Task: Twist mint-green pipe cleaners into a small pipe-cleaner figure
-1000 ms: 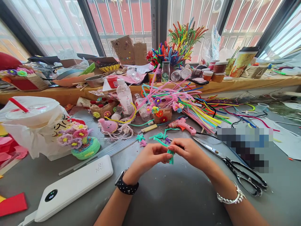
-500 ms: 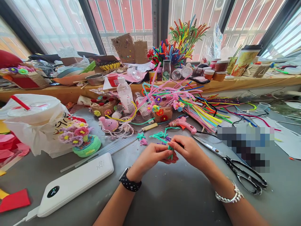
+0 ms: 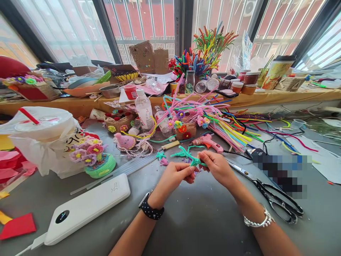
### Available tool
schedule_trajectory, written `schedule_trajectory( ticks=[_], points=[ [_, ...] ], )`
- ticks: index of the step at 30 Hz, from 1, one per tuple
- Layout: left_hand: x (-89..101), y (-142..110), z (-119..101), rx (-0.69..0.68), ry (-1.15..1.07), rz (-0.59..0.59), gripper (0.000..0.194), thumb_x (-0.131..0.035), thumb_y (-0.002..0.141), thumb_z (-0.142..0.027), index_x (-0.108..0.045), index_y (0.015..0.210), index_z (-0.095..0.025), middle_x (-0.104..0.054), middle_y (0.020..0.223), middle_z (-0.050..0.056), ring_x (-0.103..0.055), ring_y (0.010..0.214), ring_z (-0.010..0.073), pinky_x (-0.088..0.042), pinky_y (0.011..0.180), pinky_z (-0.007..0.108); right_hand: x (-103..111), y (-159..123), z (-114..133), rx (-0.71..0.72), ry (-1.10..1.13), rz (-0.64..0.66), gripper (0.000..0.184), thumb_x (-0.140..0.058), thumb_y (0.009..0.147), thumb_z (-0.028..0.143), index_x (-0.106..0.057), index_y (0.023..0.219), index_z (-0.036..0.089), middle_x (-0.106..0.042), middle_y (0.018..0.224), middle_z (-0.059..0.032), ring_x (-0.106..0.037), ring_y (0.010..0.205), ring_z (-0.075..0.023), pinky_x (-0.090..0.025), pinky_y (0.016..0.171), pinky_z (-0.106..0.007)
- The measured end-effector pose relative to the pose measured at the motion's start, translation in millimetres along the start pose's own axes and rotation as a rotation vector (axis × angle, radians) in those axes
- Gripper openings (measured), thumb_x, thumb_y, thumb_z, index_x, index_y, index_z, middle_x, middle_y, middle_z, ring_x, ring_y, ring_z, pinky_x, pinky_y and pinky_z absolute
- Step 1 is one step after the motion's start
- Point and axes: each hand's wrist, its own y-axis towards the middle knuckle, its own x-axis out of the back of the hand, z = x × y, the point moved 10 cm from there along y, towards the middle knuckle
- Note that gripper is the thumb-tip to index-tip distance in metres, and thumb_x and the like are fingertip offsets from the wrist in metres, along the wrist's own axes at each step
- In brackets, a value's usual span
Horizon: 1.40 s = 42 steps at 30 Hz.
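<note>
Between my two hands is a teal pipe cleaner [image 3: 195, 162], bent into a small looped shape with one end sticking up to the left. My left hand [image 3: 179, 173] pinches its lower left side between thumb and fingers. On the right, my right hand [image 3: 215, 167] pinches the other side. Just beyond them lie a teal pipe-cleaner piece [image 3: 179, 153], a small teal shape [image 3: 160, 155] and a pink one [image 3: 163, 161]. A pink glue gun [image 3: 209, 142] rests behind my right hand. Large black-handled scissors [image 3: 269, 192] lie open to the right.
At left are a white power bank [image 3: 87, 209], a green pot of fuzzy flowers [image 3: 99, 165] and a bagged drink cup [image 3: 48, 142]. Behind stand plastic bottles [image 3: 144, 110] and a heap of coloured pipe cleaners [image 3: 229, 131]. A cluttered ledge [image 3: 165, 99] runs along the window.
My hands have moved slightly apart, and the teal pipe cleaner now shows more openly between them, with an end pointing up-left. The view has shifted a little.
</note>
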Motion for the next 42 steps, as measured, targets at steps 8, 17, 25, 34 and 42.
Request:
schedule_trajectory(
  ticks=[8, 17, 25, 34, 42],
  points=[
    [-1.3, -3.4, -7.9, -0.027, -0.003, 0.023, 0.033, -0.062, 0.066, -0.039, -0.058, 0.05, -0.011, -0.054, 0.051, 0.001, -0.05, 0.052, 0.01, -0.041, 0.055, 0.023, -2.5, -3.5, 19.5, 0.089, -0.065, 0.087, 0.033, -0.042, 0.083, 0.044, -0.054, 0.07, 0.017, -0.054, 0.063, -0.0006, -0.047, 0.057, -0.0114, -0.036, 0.051, -0.022],
    [-0.1, -6.6, -12.9, -0.049, -0.056, -0.003, 0.027, -0.06, 0.069, -0.036, -0.063, 0.062, -0.011, -0.058, 0.061, 0.002, -0.053, 0.059, 0.012, -0.043, 0.063, 0.026, 9.1, -4.2, 16.6, 0.042, 0.027, 0.06, 0.026, -0.045, 0.083, 0.039, -0.054, 0.074, 0.016, -0.055, 0.064, -0.0001, -0.047, 0.054, -0.01, -0.037, 0.05, -0.021],
    [10.6, -5.9, -27.8, -0.192, 0.131, -0.057, 0.023, -0.06, 0.07, -0.033, -0.07, 0.083, -0.017, -0.067, 0.085, 0.005, -0.056, 0.085, 0.0204, -0.042, 0.074, 0.028, 4.6, -5.7, 25.5, 0.122, -0.077, 0.06, 0.023, -0.048, 0.082, 0.034, -0.058, 0.072, 0.016, -0.058, 0.064, -0.0006, -0.051, 0.06, -0.0117, -0.038, 0.055, -0.022],
    [27.0, -6.2, -12.2, -0.134, -0.287, -0.232, 0.017, -0.07, 0.061, -0.026, -0.069, 0.076, -0.017, -0.067, 0.07, 0.001, -0.057, 0.066, 0.0121, -0.043, 0.063, 0.022, 23.9, -8.3, -1.4, -0.075, 0.272, -0.249, 0.029, -0.058, 0.072, 0.041, -0.055, 0.09, 0.018, -0.06, 0.09, -0.0042, -0.056, 0.075, -0.0146, -0.044, 0.062, -0.023],
    [22.1, -5.6, -3.9, -0.102, -0.527, -0.199, 0.012, -0.071, 0.061, -0.023, -0.069, 0.071, -0.016, -0.063, 0.08, 0.003, -0.056, 0.075, 0.013, -0.043, 0.067, 0.023, -11.4, -7.9, 0.1, -0.121, 0.437, -0.074, 0.023, -0.061, 0.071, 0.038, -0.061, 0.08, 0.017, -0.061, 0.074, -0.0011, -0.055, 0.07, -0.0137, -0.043, 0.061, -0.024]
  ],
)
